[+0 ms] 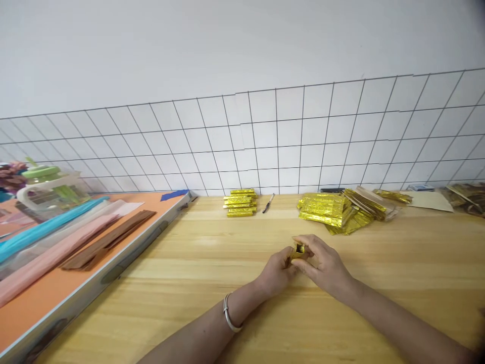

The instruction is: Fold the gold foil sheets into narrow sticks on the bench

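Note:
Between my two hands is a small piece of folded gold foil paper [298,250], its dark open end facing up. My left hand [278,270] grips its left side with closed fingers. Thumb and fingers of my right hand [322,263] close on it from the right. Both hands are just above the wooden table [197,273], and a silver bangle [229,313] circles my left wrist. Beyond them lies a pile of flat gold foil pieces [326,207]. Farther left, several narrow gold foil rolls or folded strips [241,203] form a stack.
A pen [269,203] lies between the gold piles. At the right back are a pale card [431,201] and a brown bundle [468,197]. On the left, an orange raised board [125,230] bears coloured paper strips and a green-lidded jug [56,189]. A white gridded wall stands behind.

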Tool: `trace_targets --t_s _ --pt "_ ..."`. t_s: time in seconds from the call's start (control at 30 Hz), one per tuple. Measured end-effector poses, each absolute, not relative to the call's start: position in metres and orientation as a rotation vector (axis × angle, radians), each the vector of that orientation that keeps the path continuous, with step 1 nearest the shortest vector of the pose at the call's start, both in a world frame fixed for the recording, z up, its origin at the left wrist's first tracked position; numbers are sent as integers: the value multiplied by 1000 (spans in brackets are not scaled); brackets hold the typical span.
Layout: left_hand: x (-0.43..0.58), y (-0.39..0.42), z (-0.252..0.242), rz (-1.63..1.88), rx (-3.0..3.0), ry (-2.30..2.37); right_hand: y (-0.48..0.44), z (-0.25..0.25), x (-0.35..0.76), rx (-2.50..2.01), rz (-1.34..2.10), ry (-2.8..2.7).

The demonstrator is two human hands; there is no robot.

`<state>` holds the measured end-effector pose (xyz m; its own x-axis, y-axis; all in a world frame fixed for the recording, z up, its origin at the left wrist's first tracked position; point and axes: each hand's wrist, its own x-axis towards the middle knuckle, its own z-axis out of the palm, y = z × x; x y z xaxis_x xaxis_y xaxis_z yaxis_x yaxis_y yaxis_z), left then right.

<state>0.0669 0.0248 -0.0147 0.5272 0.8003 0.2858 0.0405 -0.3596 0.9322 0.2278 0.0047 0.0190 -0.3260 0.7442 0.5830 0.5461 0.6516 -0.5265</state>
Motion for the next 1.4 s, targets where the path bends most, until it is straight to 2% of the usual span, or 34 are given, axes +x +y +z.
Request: trace_targets --t_s 0.23,0.33,0.43,0.6,0.83,1.2,1.4 --pt "59 37 -25 958 1846 935 7 23 234 -945 157 -1975" --pt "55 40 -22 939 1868 969 12 22 238 -1008 232 -1913" --pt "52 42 -15 967 1876 981 21 22 246 -1082 536 -1749" --pt "54 36 2 1294 1708 892 36 12 258 -1065 1084 -1281" --pt "58 2 33 1573 1835 871 33 -4 244 -894 1475 -969" --pt "59 3 33 1609 1780 1006 31 -14 239 -923 1472 -912" --pt "26 59 34 1458 1421 1027 34 -18 245 -1028 1369 -899"
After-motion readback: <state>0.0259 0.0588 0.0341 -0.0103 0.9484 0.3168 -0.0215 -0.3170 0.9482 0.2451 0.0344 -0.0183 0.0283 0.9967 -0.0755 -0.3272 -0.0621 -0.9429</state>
